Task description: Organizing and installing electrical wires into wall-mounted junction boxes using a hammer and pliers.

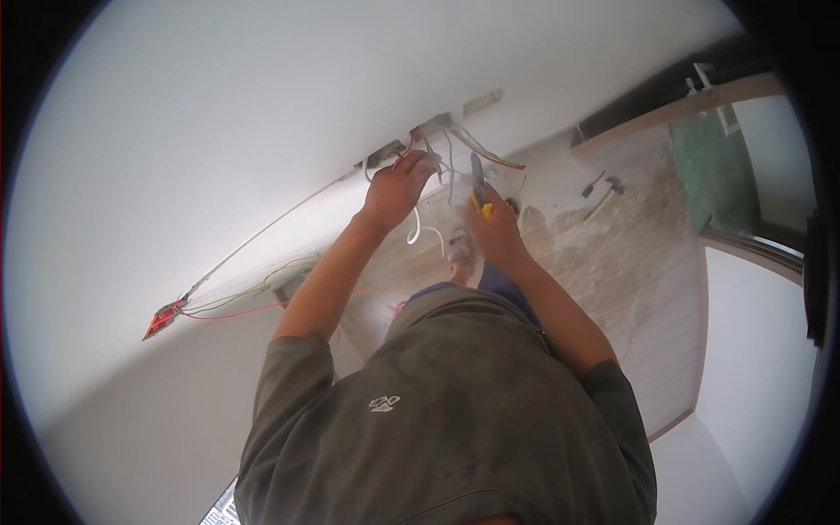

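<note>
My left hand (398, 188) is raised at a rough opening (383, 155) in the white wall, its fingers closed on wires that come out of it. My right hand (494, 229), just right of it, grips pliers (480, 198) with yellow handles, their dark jaws pointing up beside the wires. A bundle of yellowish and red wires (490, 152) sticks out to the right from the wall, and a white cable (414, 227) curls down below my left hand. Exactly which wire my left fingers pinch is hard to tell.
A red wall box (164, 318) with trailing coloured wires is at the left. On the dusty floor (612, 280) at right lie a hammer (605, 197) and a small dark-handled tool (591, 185). A doorway with a wooden frame (704, 315) is at the far right. My sandalled foot (459, 254) shows below.
</note>
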The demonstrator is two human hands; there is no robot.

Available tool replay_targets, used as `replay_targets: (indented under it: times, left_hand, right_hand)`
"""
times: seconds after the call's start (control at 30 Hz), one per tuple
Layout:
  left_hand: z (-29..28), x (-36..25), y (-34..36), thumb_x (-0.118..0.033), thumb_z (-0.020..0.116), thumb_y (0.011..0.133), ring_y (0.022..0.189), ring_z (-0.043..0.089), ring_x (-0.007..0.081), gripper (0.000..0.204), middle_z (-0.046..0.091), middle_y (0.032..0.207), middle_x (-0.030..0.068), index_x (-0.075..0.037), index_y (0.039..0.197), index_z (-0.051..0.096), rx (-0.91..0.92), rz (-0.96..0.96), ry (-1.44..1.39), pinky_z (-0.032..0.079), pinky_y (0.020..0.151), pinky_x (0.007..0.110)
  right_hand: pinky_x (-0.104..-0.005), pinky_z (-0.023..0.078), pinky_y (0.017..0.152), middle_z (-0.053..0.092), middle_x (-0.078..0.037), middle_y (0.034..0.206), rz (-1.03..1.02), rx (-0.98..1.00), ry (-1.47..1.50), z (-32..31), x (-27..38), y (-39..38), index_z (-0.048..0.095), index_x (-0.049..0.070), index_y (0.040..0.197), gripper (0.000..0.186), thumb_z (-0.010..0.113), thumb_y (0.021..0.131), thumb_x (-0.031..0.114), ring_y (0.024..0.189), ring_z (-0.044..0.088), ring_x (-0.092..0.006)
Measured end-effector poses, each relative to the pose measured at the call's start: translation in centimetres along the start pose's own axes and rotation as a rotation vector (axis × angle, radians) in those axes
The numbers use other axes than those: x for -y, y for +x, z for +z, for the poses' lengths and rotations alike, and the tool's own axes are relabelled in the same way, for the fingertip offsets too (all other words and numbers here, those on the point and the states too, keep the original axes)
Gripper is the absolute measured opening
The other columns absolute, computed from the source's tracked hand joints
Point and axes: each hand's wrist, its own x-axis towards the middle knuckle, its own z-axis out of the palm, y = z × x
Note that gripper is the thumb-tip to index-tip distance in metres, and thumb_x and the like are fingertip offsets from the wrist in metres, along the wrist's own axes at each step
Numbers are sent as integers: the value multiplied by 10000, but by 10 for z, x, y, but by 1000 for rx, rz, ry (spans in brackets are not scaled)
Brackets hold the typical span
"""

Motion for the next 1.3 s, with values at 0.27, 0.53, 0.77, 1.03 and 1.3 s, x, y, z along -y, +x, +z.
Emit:
replay_targets:
  times: [0.27, 0.53, 0.77, 1.03, 1.3]
  left_hand:
    - [3, 8, -1, -80, 581, 862, 881, 655, 277, 311, 657, 1066, 74, -111, 1171, 556, -21, -10, -24, 549, 684, 364]
    - [2, -2, 15, -61, 607, 838, 945, 627, 278, 281, 644, 1054, 80, -100, 1115, 583, -109, 39, -16, 542, 720, 374]
    - [6, -11, 10, -71, 569, 852, 888, 628, 298, 276, 589, 1037, 74, -147, 1117, 578, -24, -111, -39, 542, 661, 409]
    - [3, -14, 10, -65, 555, 840, 877, 623, 313, 320, 572, 1042, 82, -116, 1156, 547, 52, -113, -18, 545, 653, 404]
    - [1, -9, 9, -110, 570, 871, 917, 620, 306, 283, 566, 1089, 82, -102, 1152, 538, 90, -98, -41, 546, 655, 408]
  right_hand:
    - [-338, 483, 683, 597, -75, 773, -69, -46, -113, 17, -3, 11, 549, 47, 1174, 409, 681, 842, 246, 684, 580, -222]
    - [-418, 493, 754, 650, -180, 906, -39, -143, -96, 23, -26, 22, 548, 43, 1140, 353, 635, 863, 245, 863, 634, -368]
    - [-415, 482, 784, 625, -198, 992, -119, -129, -212, 13, -31, 15, 531, 9, 1170, 415, 637, 871, 277, 901, 614, -366]
    - [-411, 476, 791, 592, -182, 994, -354, -130, -307, 4, -27, -2, 517, -3, 1201, 456, 643, 873, 288, 905, 587, -352]
    - [-394, 490, 790, 606, -174, 1010, -328, -171, -265, -2, -26, -4, 535, 12, 1201, 437, 655, 863, 263, 906, 604, -336]
